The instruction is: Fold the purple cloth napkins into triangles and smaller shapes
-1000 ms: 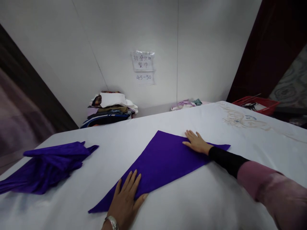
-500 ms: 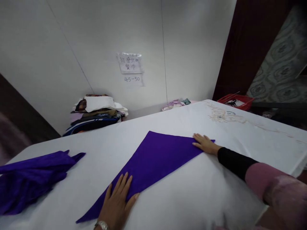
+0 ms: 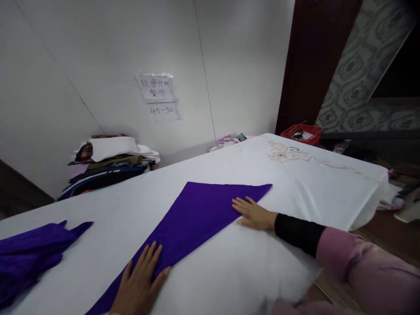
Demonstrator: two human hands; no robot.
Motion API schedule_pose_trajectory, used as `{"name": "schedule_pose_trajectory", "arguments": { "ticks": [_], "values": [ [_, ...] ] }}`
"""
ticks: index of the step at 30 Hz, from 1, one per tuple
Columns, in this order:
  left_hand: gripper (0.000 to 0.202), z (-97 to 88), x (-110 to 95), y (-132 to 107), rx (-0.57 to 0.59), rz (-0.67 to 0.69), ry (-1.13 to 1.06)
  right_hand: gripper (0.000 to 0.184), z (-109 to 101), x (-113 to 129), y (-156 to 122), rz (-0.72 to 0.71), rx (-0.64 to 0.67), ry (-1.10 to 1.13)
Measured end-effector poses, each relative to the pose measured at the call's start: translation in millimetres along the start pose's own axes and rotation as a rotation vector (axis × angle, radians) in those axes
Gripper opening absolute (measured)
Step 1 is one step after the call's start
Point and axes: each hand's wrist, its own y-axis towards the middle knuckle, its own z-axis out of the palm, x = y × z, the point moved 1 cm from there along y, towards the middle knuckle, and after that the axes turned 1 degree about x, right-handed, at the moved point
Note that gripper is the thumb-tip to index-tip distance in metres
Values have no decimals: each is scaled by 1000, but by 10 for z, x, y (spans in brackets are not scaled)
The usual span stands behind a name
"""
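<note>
Left hand lies flat and unclenched, fingers loosely spread over the left part of the purple cloth. From my remote view, the right hand is relaxed and open too, fingers resting on the cloth at its near edge, toward the right corner. I see that cloth spread as a rough triangle on the white tablecloth; a crumpled heap of purple fabric lies apart, to its left.

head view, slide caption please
Left hand and right hand touch a triangular purple cloth spread on a white tablecloth.
</note>
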Motion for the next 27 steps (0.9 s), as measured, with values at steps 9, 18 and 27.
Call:
{"name": "schedule_pose_trajectory", "arguments": {
  "ticks": [9,18,27],
  "values": [
    [66,30,19,15,-55,9,-38,66,-420,-1382,-826,743,-97,-207],
    [66,-139,-148,-84,-10,0,-100,68,-49,107,-104,-62,-115,-142],
    [80,-423,-699,-26,-8,68,-192,69,307,327,122,-233,-35,-157]
  ]
}}
